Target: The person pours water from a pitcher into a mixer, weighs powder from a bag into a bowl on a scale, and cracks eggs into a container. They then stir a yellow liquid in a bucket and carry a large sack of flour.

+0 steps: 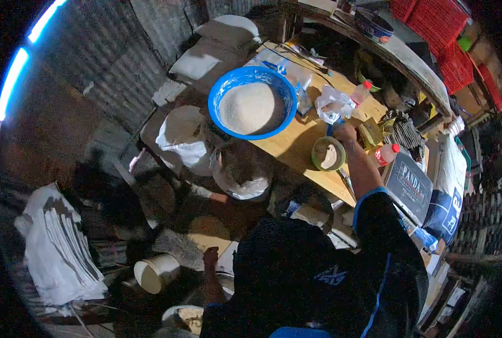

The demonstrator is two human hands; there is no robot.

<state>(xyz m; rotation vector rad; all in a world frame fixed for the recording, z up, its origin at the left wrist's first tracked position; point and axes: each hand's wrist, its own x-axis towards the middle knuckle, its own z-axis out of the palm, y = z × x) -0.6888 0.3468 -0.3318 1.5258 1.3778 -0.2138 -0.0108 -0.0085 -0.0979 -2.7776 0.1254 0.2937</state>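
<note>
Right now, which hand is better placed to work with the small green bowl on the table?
The right hand. It is stretched out over the table, just above the small green bowl and beside the white plastic bag. The left hand hangs low near the white bucket, far from the table.

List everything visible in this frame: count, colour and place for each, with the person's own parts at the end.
basin: one, blue, on the table, holding pale flour-like powder
small bowl: one, green, table edge, below the right hand
table: one, yellow wood, upper middle
plastic bottles: two, clear with red caps, right part of the table
plastic bag: one, white, crumpled, beside the basin
crates: several, red, top right
open sacks: two, white, left of the table
bucket: one, white, lower left floor
right hand: reaching over the small bowl; grip cannot be told
left hand: down low near the bucket, grip unclear
</note>
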